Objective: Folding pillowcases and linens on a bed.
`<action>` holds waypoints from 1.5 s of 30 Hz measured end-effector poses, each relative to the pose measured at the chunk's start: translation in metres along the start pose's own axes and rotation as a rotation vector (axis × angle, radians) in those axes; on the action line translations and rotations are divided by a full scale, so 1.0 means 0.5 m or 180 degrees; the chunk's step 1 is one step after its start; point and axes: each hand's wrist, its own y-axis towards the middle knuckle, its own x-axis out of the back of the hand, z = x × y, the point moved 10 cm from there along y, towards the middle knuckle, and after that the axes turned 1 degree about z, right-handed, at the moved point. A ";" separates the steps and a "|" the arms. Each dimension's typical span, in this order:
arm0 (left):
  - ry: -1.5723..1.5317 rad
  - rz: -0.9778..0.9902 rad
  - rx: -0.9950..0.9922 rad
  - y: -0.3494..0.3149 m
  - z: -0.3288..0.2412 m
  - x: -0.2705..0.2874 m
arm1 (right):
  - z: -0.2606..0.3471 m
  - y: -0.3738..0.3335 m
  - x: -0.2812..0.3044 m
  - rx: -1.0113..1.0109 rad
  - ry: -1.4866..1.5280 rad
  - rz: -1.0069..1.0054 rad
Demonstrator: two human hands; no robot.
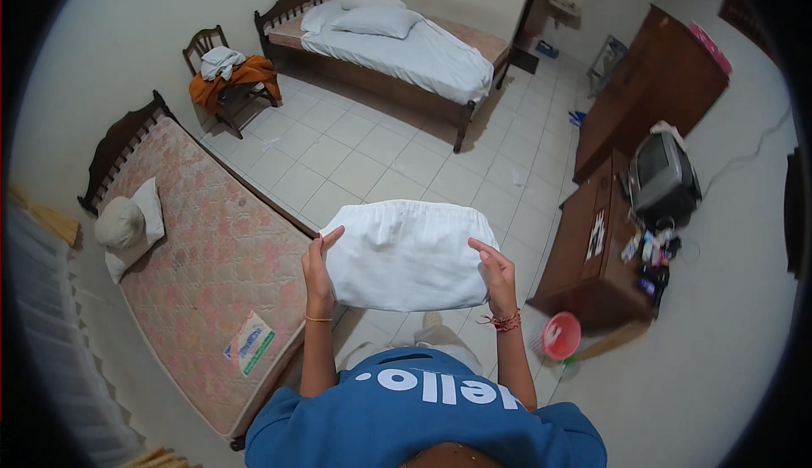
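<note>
A folded white sheet [406, 257] with a gathered, elastic-looking far edge is held up in front of my body, spread flat between both hands. My left hand [318, 275] grips its left side, thumb on top and the fingers mostly behind the cloth. At the opposite side my right hand [497, 277] pinches the cloth the same way, fingers partly hidden beneath. Close on the left lies a bare pink-patterned mattress [211, 240] on a wooden bed frame. A white pillow [150, 214] with a round pale cushion-like item [120, 222] on it rests near the headboard.
Across the tiled floor [372, 151] stands another bed [397, 54] with a rumpled white sheet and pillows. A chair [233, 87] carries orange and white cloth. To the right are a wooden desk [584, 231] with a television [660, 172], a wardrobe [647, 87] and a pink bin [562, 336].
</note>
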 end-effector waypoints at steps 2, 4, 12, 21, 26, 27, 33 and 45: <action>-0.0024 -0.0227 -0.0010 0.042 -0.007 -0.043 | 0.023 0.081 0.027 -0.0124 0.0149 0.0038; 0.0102 -0.0142 -0.0044 0.084 -0.031 -0.096 | 0.037 0.169 0.052 -0.0090 0.0152 0.0212; 0.0177 -0.0930 -0.0219 0.264 -0.017 -0.149 | 0.006 0.486 0.025 -0.0147 0.0380 0.0811; 0.0043 -0.1424 -0.0302 0.576 -0.005 -0.170 | -0.032 0.892 -0.081 -0.0298 0.0470 0.1220; -0.0095 -0.1662 -0.0362 0.737 0.007 -0.154 | -0.013 1.085 -0.168 -0.0262 0.0411 0.1445; -0.0087 -0.1718 -0.0347 0.767 -0.002 -0.159 | -0.016 1.127 -0.185 -0.0286 0.0443 0.1440; 0.0142 -0.2031 -0.0451 0.938 -0.020 -0.169 | -0.069 1.350 -0.280 -0.0461 0.0486 0.1814; 0.0068 -0.3024 -0.0640 1.254 -0.010 -0.160 | -0.085 1.798 -0.534 -0.0620 0.0588 0.3017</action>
